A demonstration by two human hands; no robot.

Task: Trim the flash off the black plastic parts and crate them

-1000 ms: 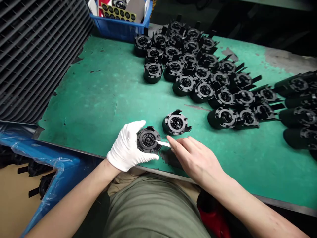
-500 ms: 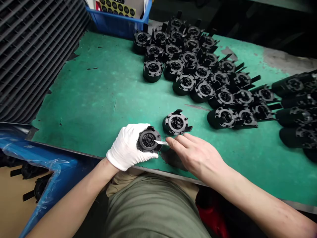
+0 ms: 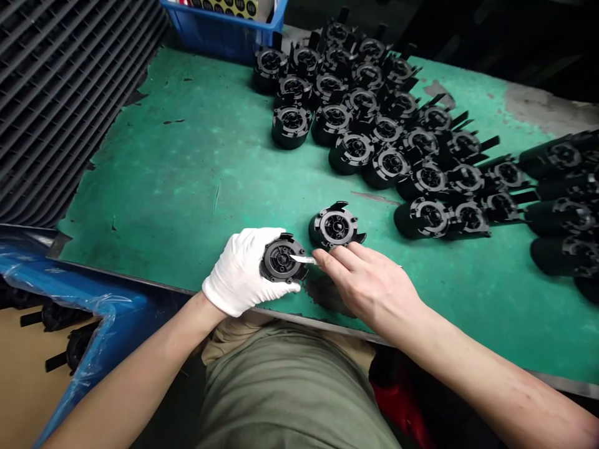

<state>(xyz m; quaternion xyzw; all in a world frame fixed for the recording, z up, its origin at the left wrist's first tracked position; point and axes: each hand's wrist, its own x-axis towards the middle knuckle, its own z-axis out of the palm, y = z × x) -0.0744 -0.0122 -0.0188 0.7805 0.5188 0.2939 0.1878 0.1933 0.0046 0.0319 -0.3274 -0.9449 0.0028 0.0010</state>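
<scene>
the round black plastic part sat at the near edge of the green table, cupped in the gloved left hand, whose fingers were closed around its rim with the ribbed face turned up. it looked light and stiff, a moulded piece with thin tabs that i judged could snap if squeezed hard, so the rim seemed the safest place to hold it. the bare right hand had its fingers pinched together on a small blade, the tip resting on the part's face near its centre. just beyond lay a second, like part, loose on the table. farther back stood a crowd of the same black parts in rows, and a blue bin at the far edge.
</scene>
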